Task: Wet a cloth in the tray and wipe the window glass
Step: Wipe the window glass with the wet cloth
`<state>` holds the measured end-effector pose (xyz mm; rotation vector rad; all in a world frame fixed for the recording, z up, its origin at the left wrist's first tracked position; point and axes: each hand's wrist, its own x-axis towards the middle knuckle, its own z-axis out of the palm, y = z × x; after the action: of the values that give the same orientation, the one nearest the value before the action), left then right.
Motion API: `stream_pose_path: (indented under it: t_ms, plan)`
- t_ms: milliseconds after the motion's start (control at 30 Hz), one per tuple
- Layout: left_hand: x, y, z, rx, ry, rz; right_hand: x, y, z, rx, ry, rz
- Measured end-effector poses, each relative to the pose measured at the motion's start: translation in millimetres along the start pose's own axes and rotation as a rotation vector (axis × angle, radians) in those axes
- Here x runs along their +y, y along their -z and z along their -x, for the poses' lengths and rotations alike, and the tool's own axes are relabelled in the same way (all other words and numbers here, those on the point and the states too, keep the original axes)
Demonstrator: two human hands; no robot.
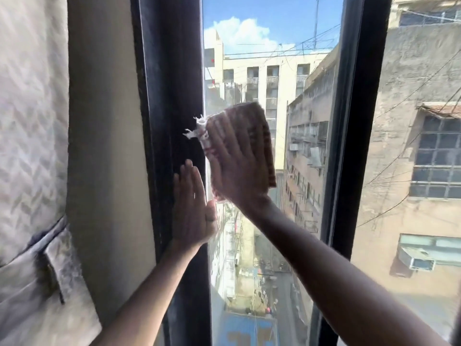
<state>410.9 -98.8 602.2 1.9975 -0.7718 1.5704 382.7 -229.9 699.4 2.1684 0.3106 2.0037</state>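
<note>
Head view: right hand (238, 171) presses cloth (254, 123) flat against window glass (272, 33).

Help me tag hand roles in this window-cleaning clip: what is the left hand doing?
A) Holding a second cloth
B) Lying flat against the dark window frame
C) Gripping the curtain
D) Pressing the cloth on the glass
B: the left hand lies with straight fingers against the dark window frame, while the right hand presses the cloth on the glass.
</note>
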Motion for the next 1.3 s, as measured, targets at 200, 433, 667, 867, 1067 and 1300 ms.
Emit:
stream_pose_path:
  t_ms: [200,433,667,867,1067,1300]
  plan:
    - [5,8,0,-0.032,-0.009,-0.037,22,28,190,-0.399,0.352,-0.044]
    - [7,6,-4,-0.07,0.021,-0.094,90,53,50,-0.181,0.186,0.092]
    - [-1,3,4,-0.008,-0.021,-0.085,30,11,-21,0.049,-0.009,0.029]
    - [2,1,3,0.06,-0.043,-0.135,60,38,141,-0.29,0.285,-0.002]
    - [18,10,0,0.0,0.011,-0.181,108,74,93,-0.106,-0.067,-0.009]
    - [29,35,1,-0.193,0.066,-0.295,114,111,153,-0.322,0.176,-0.065]
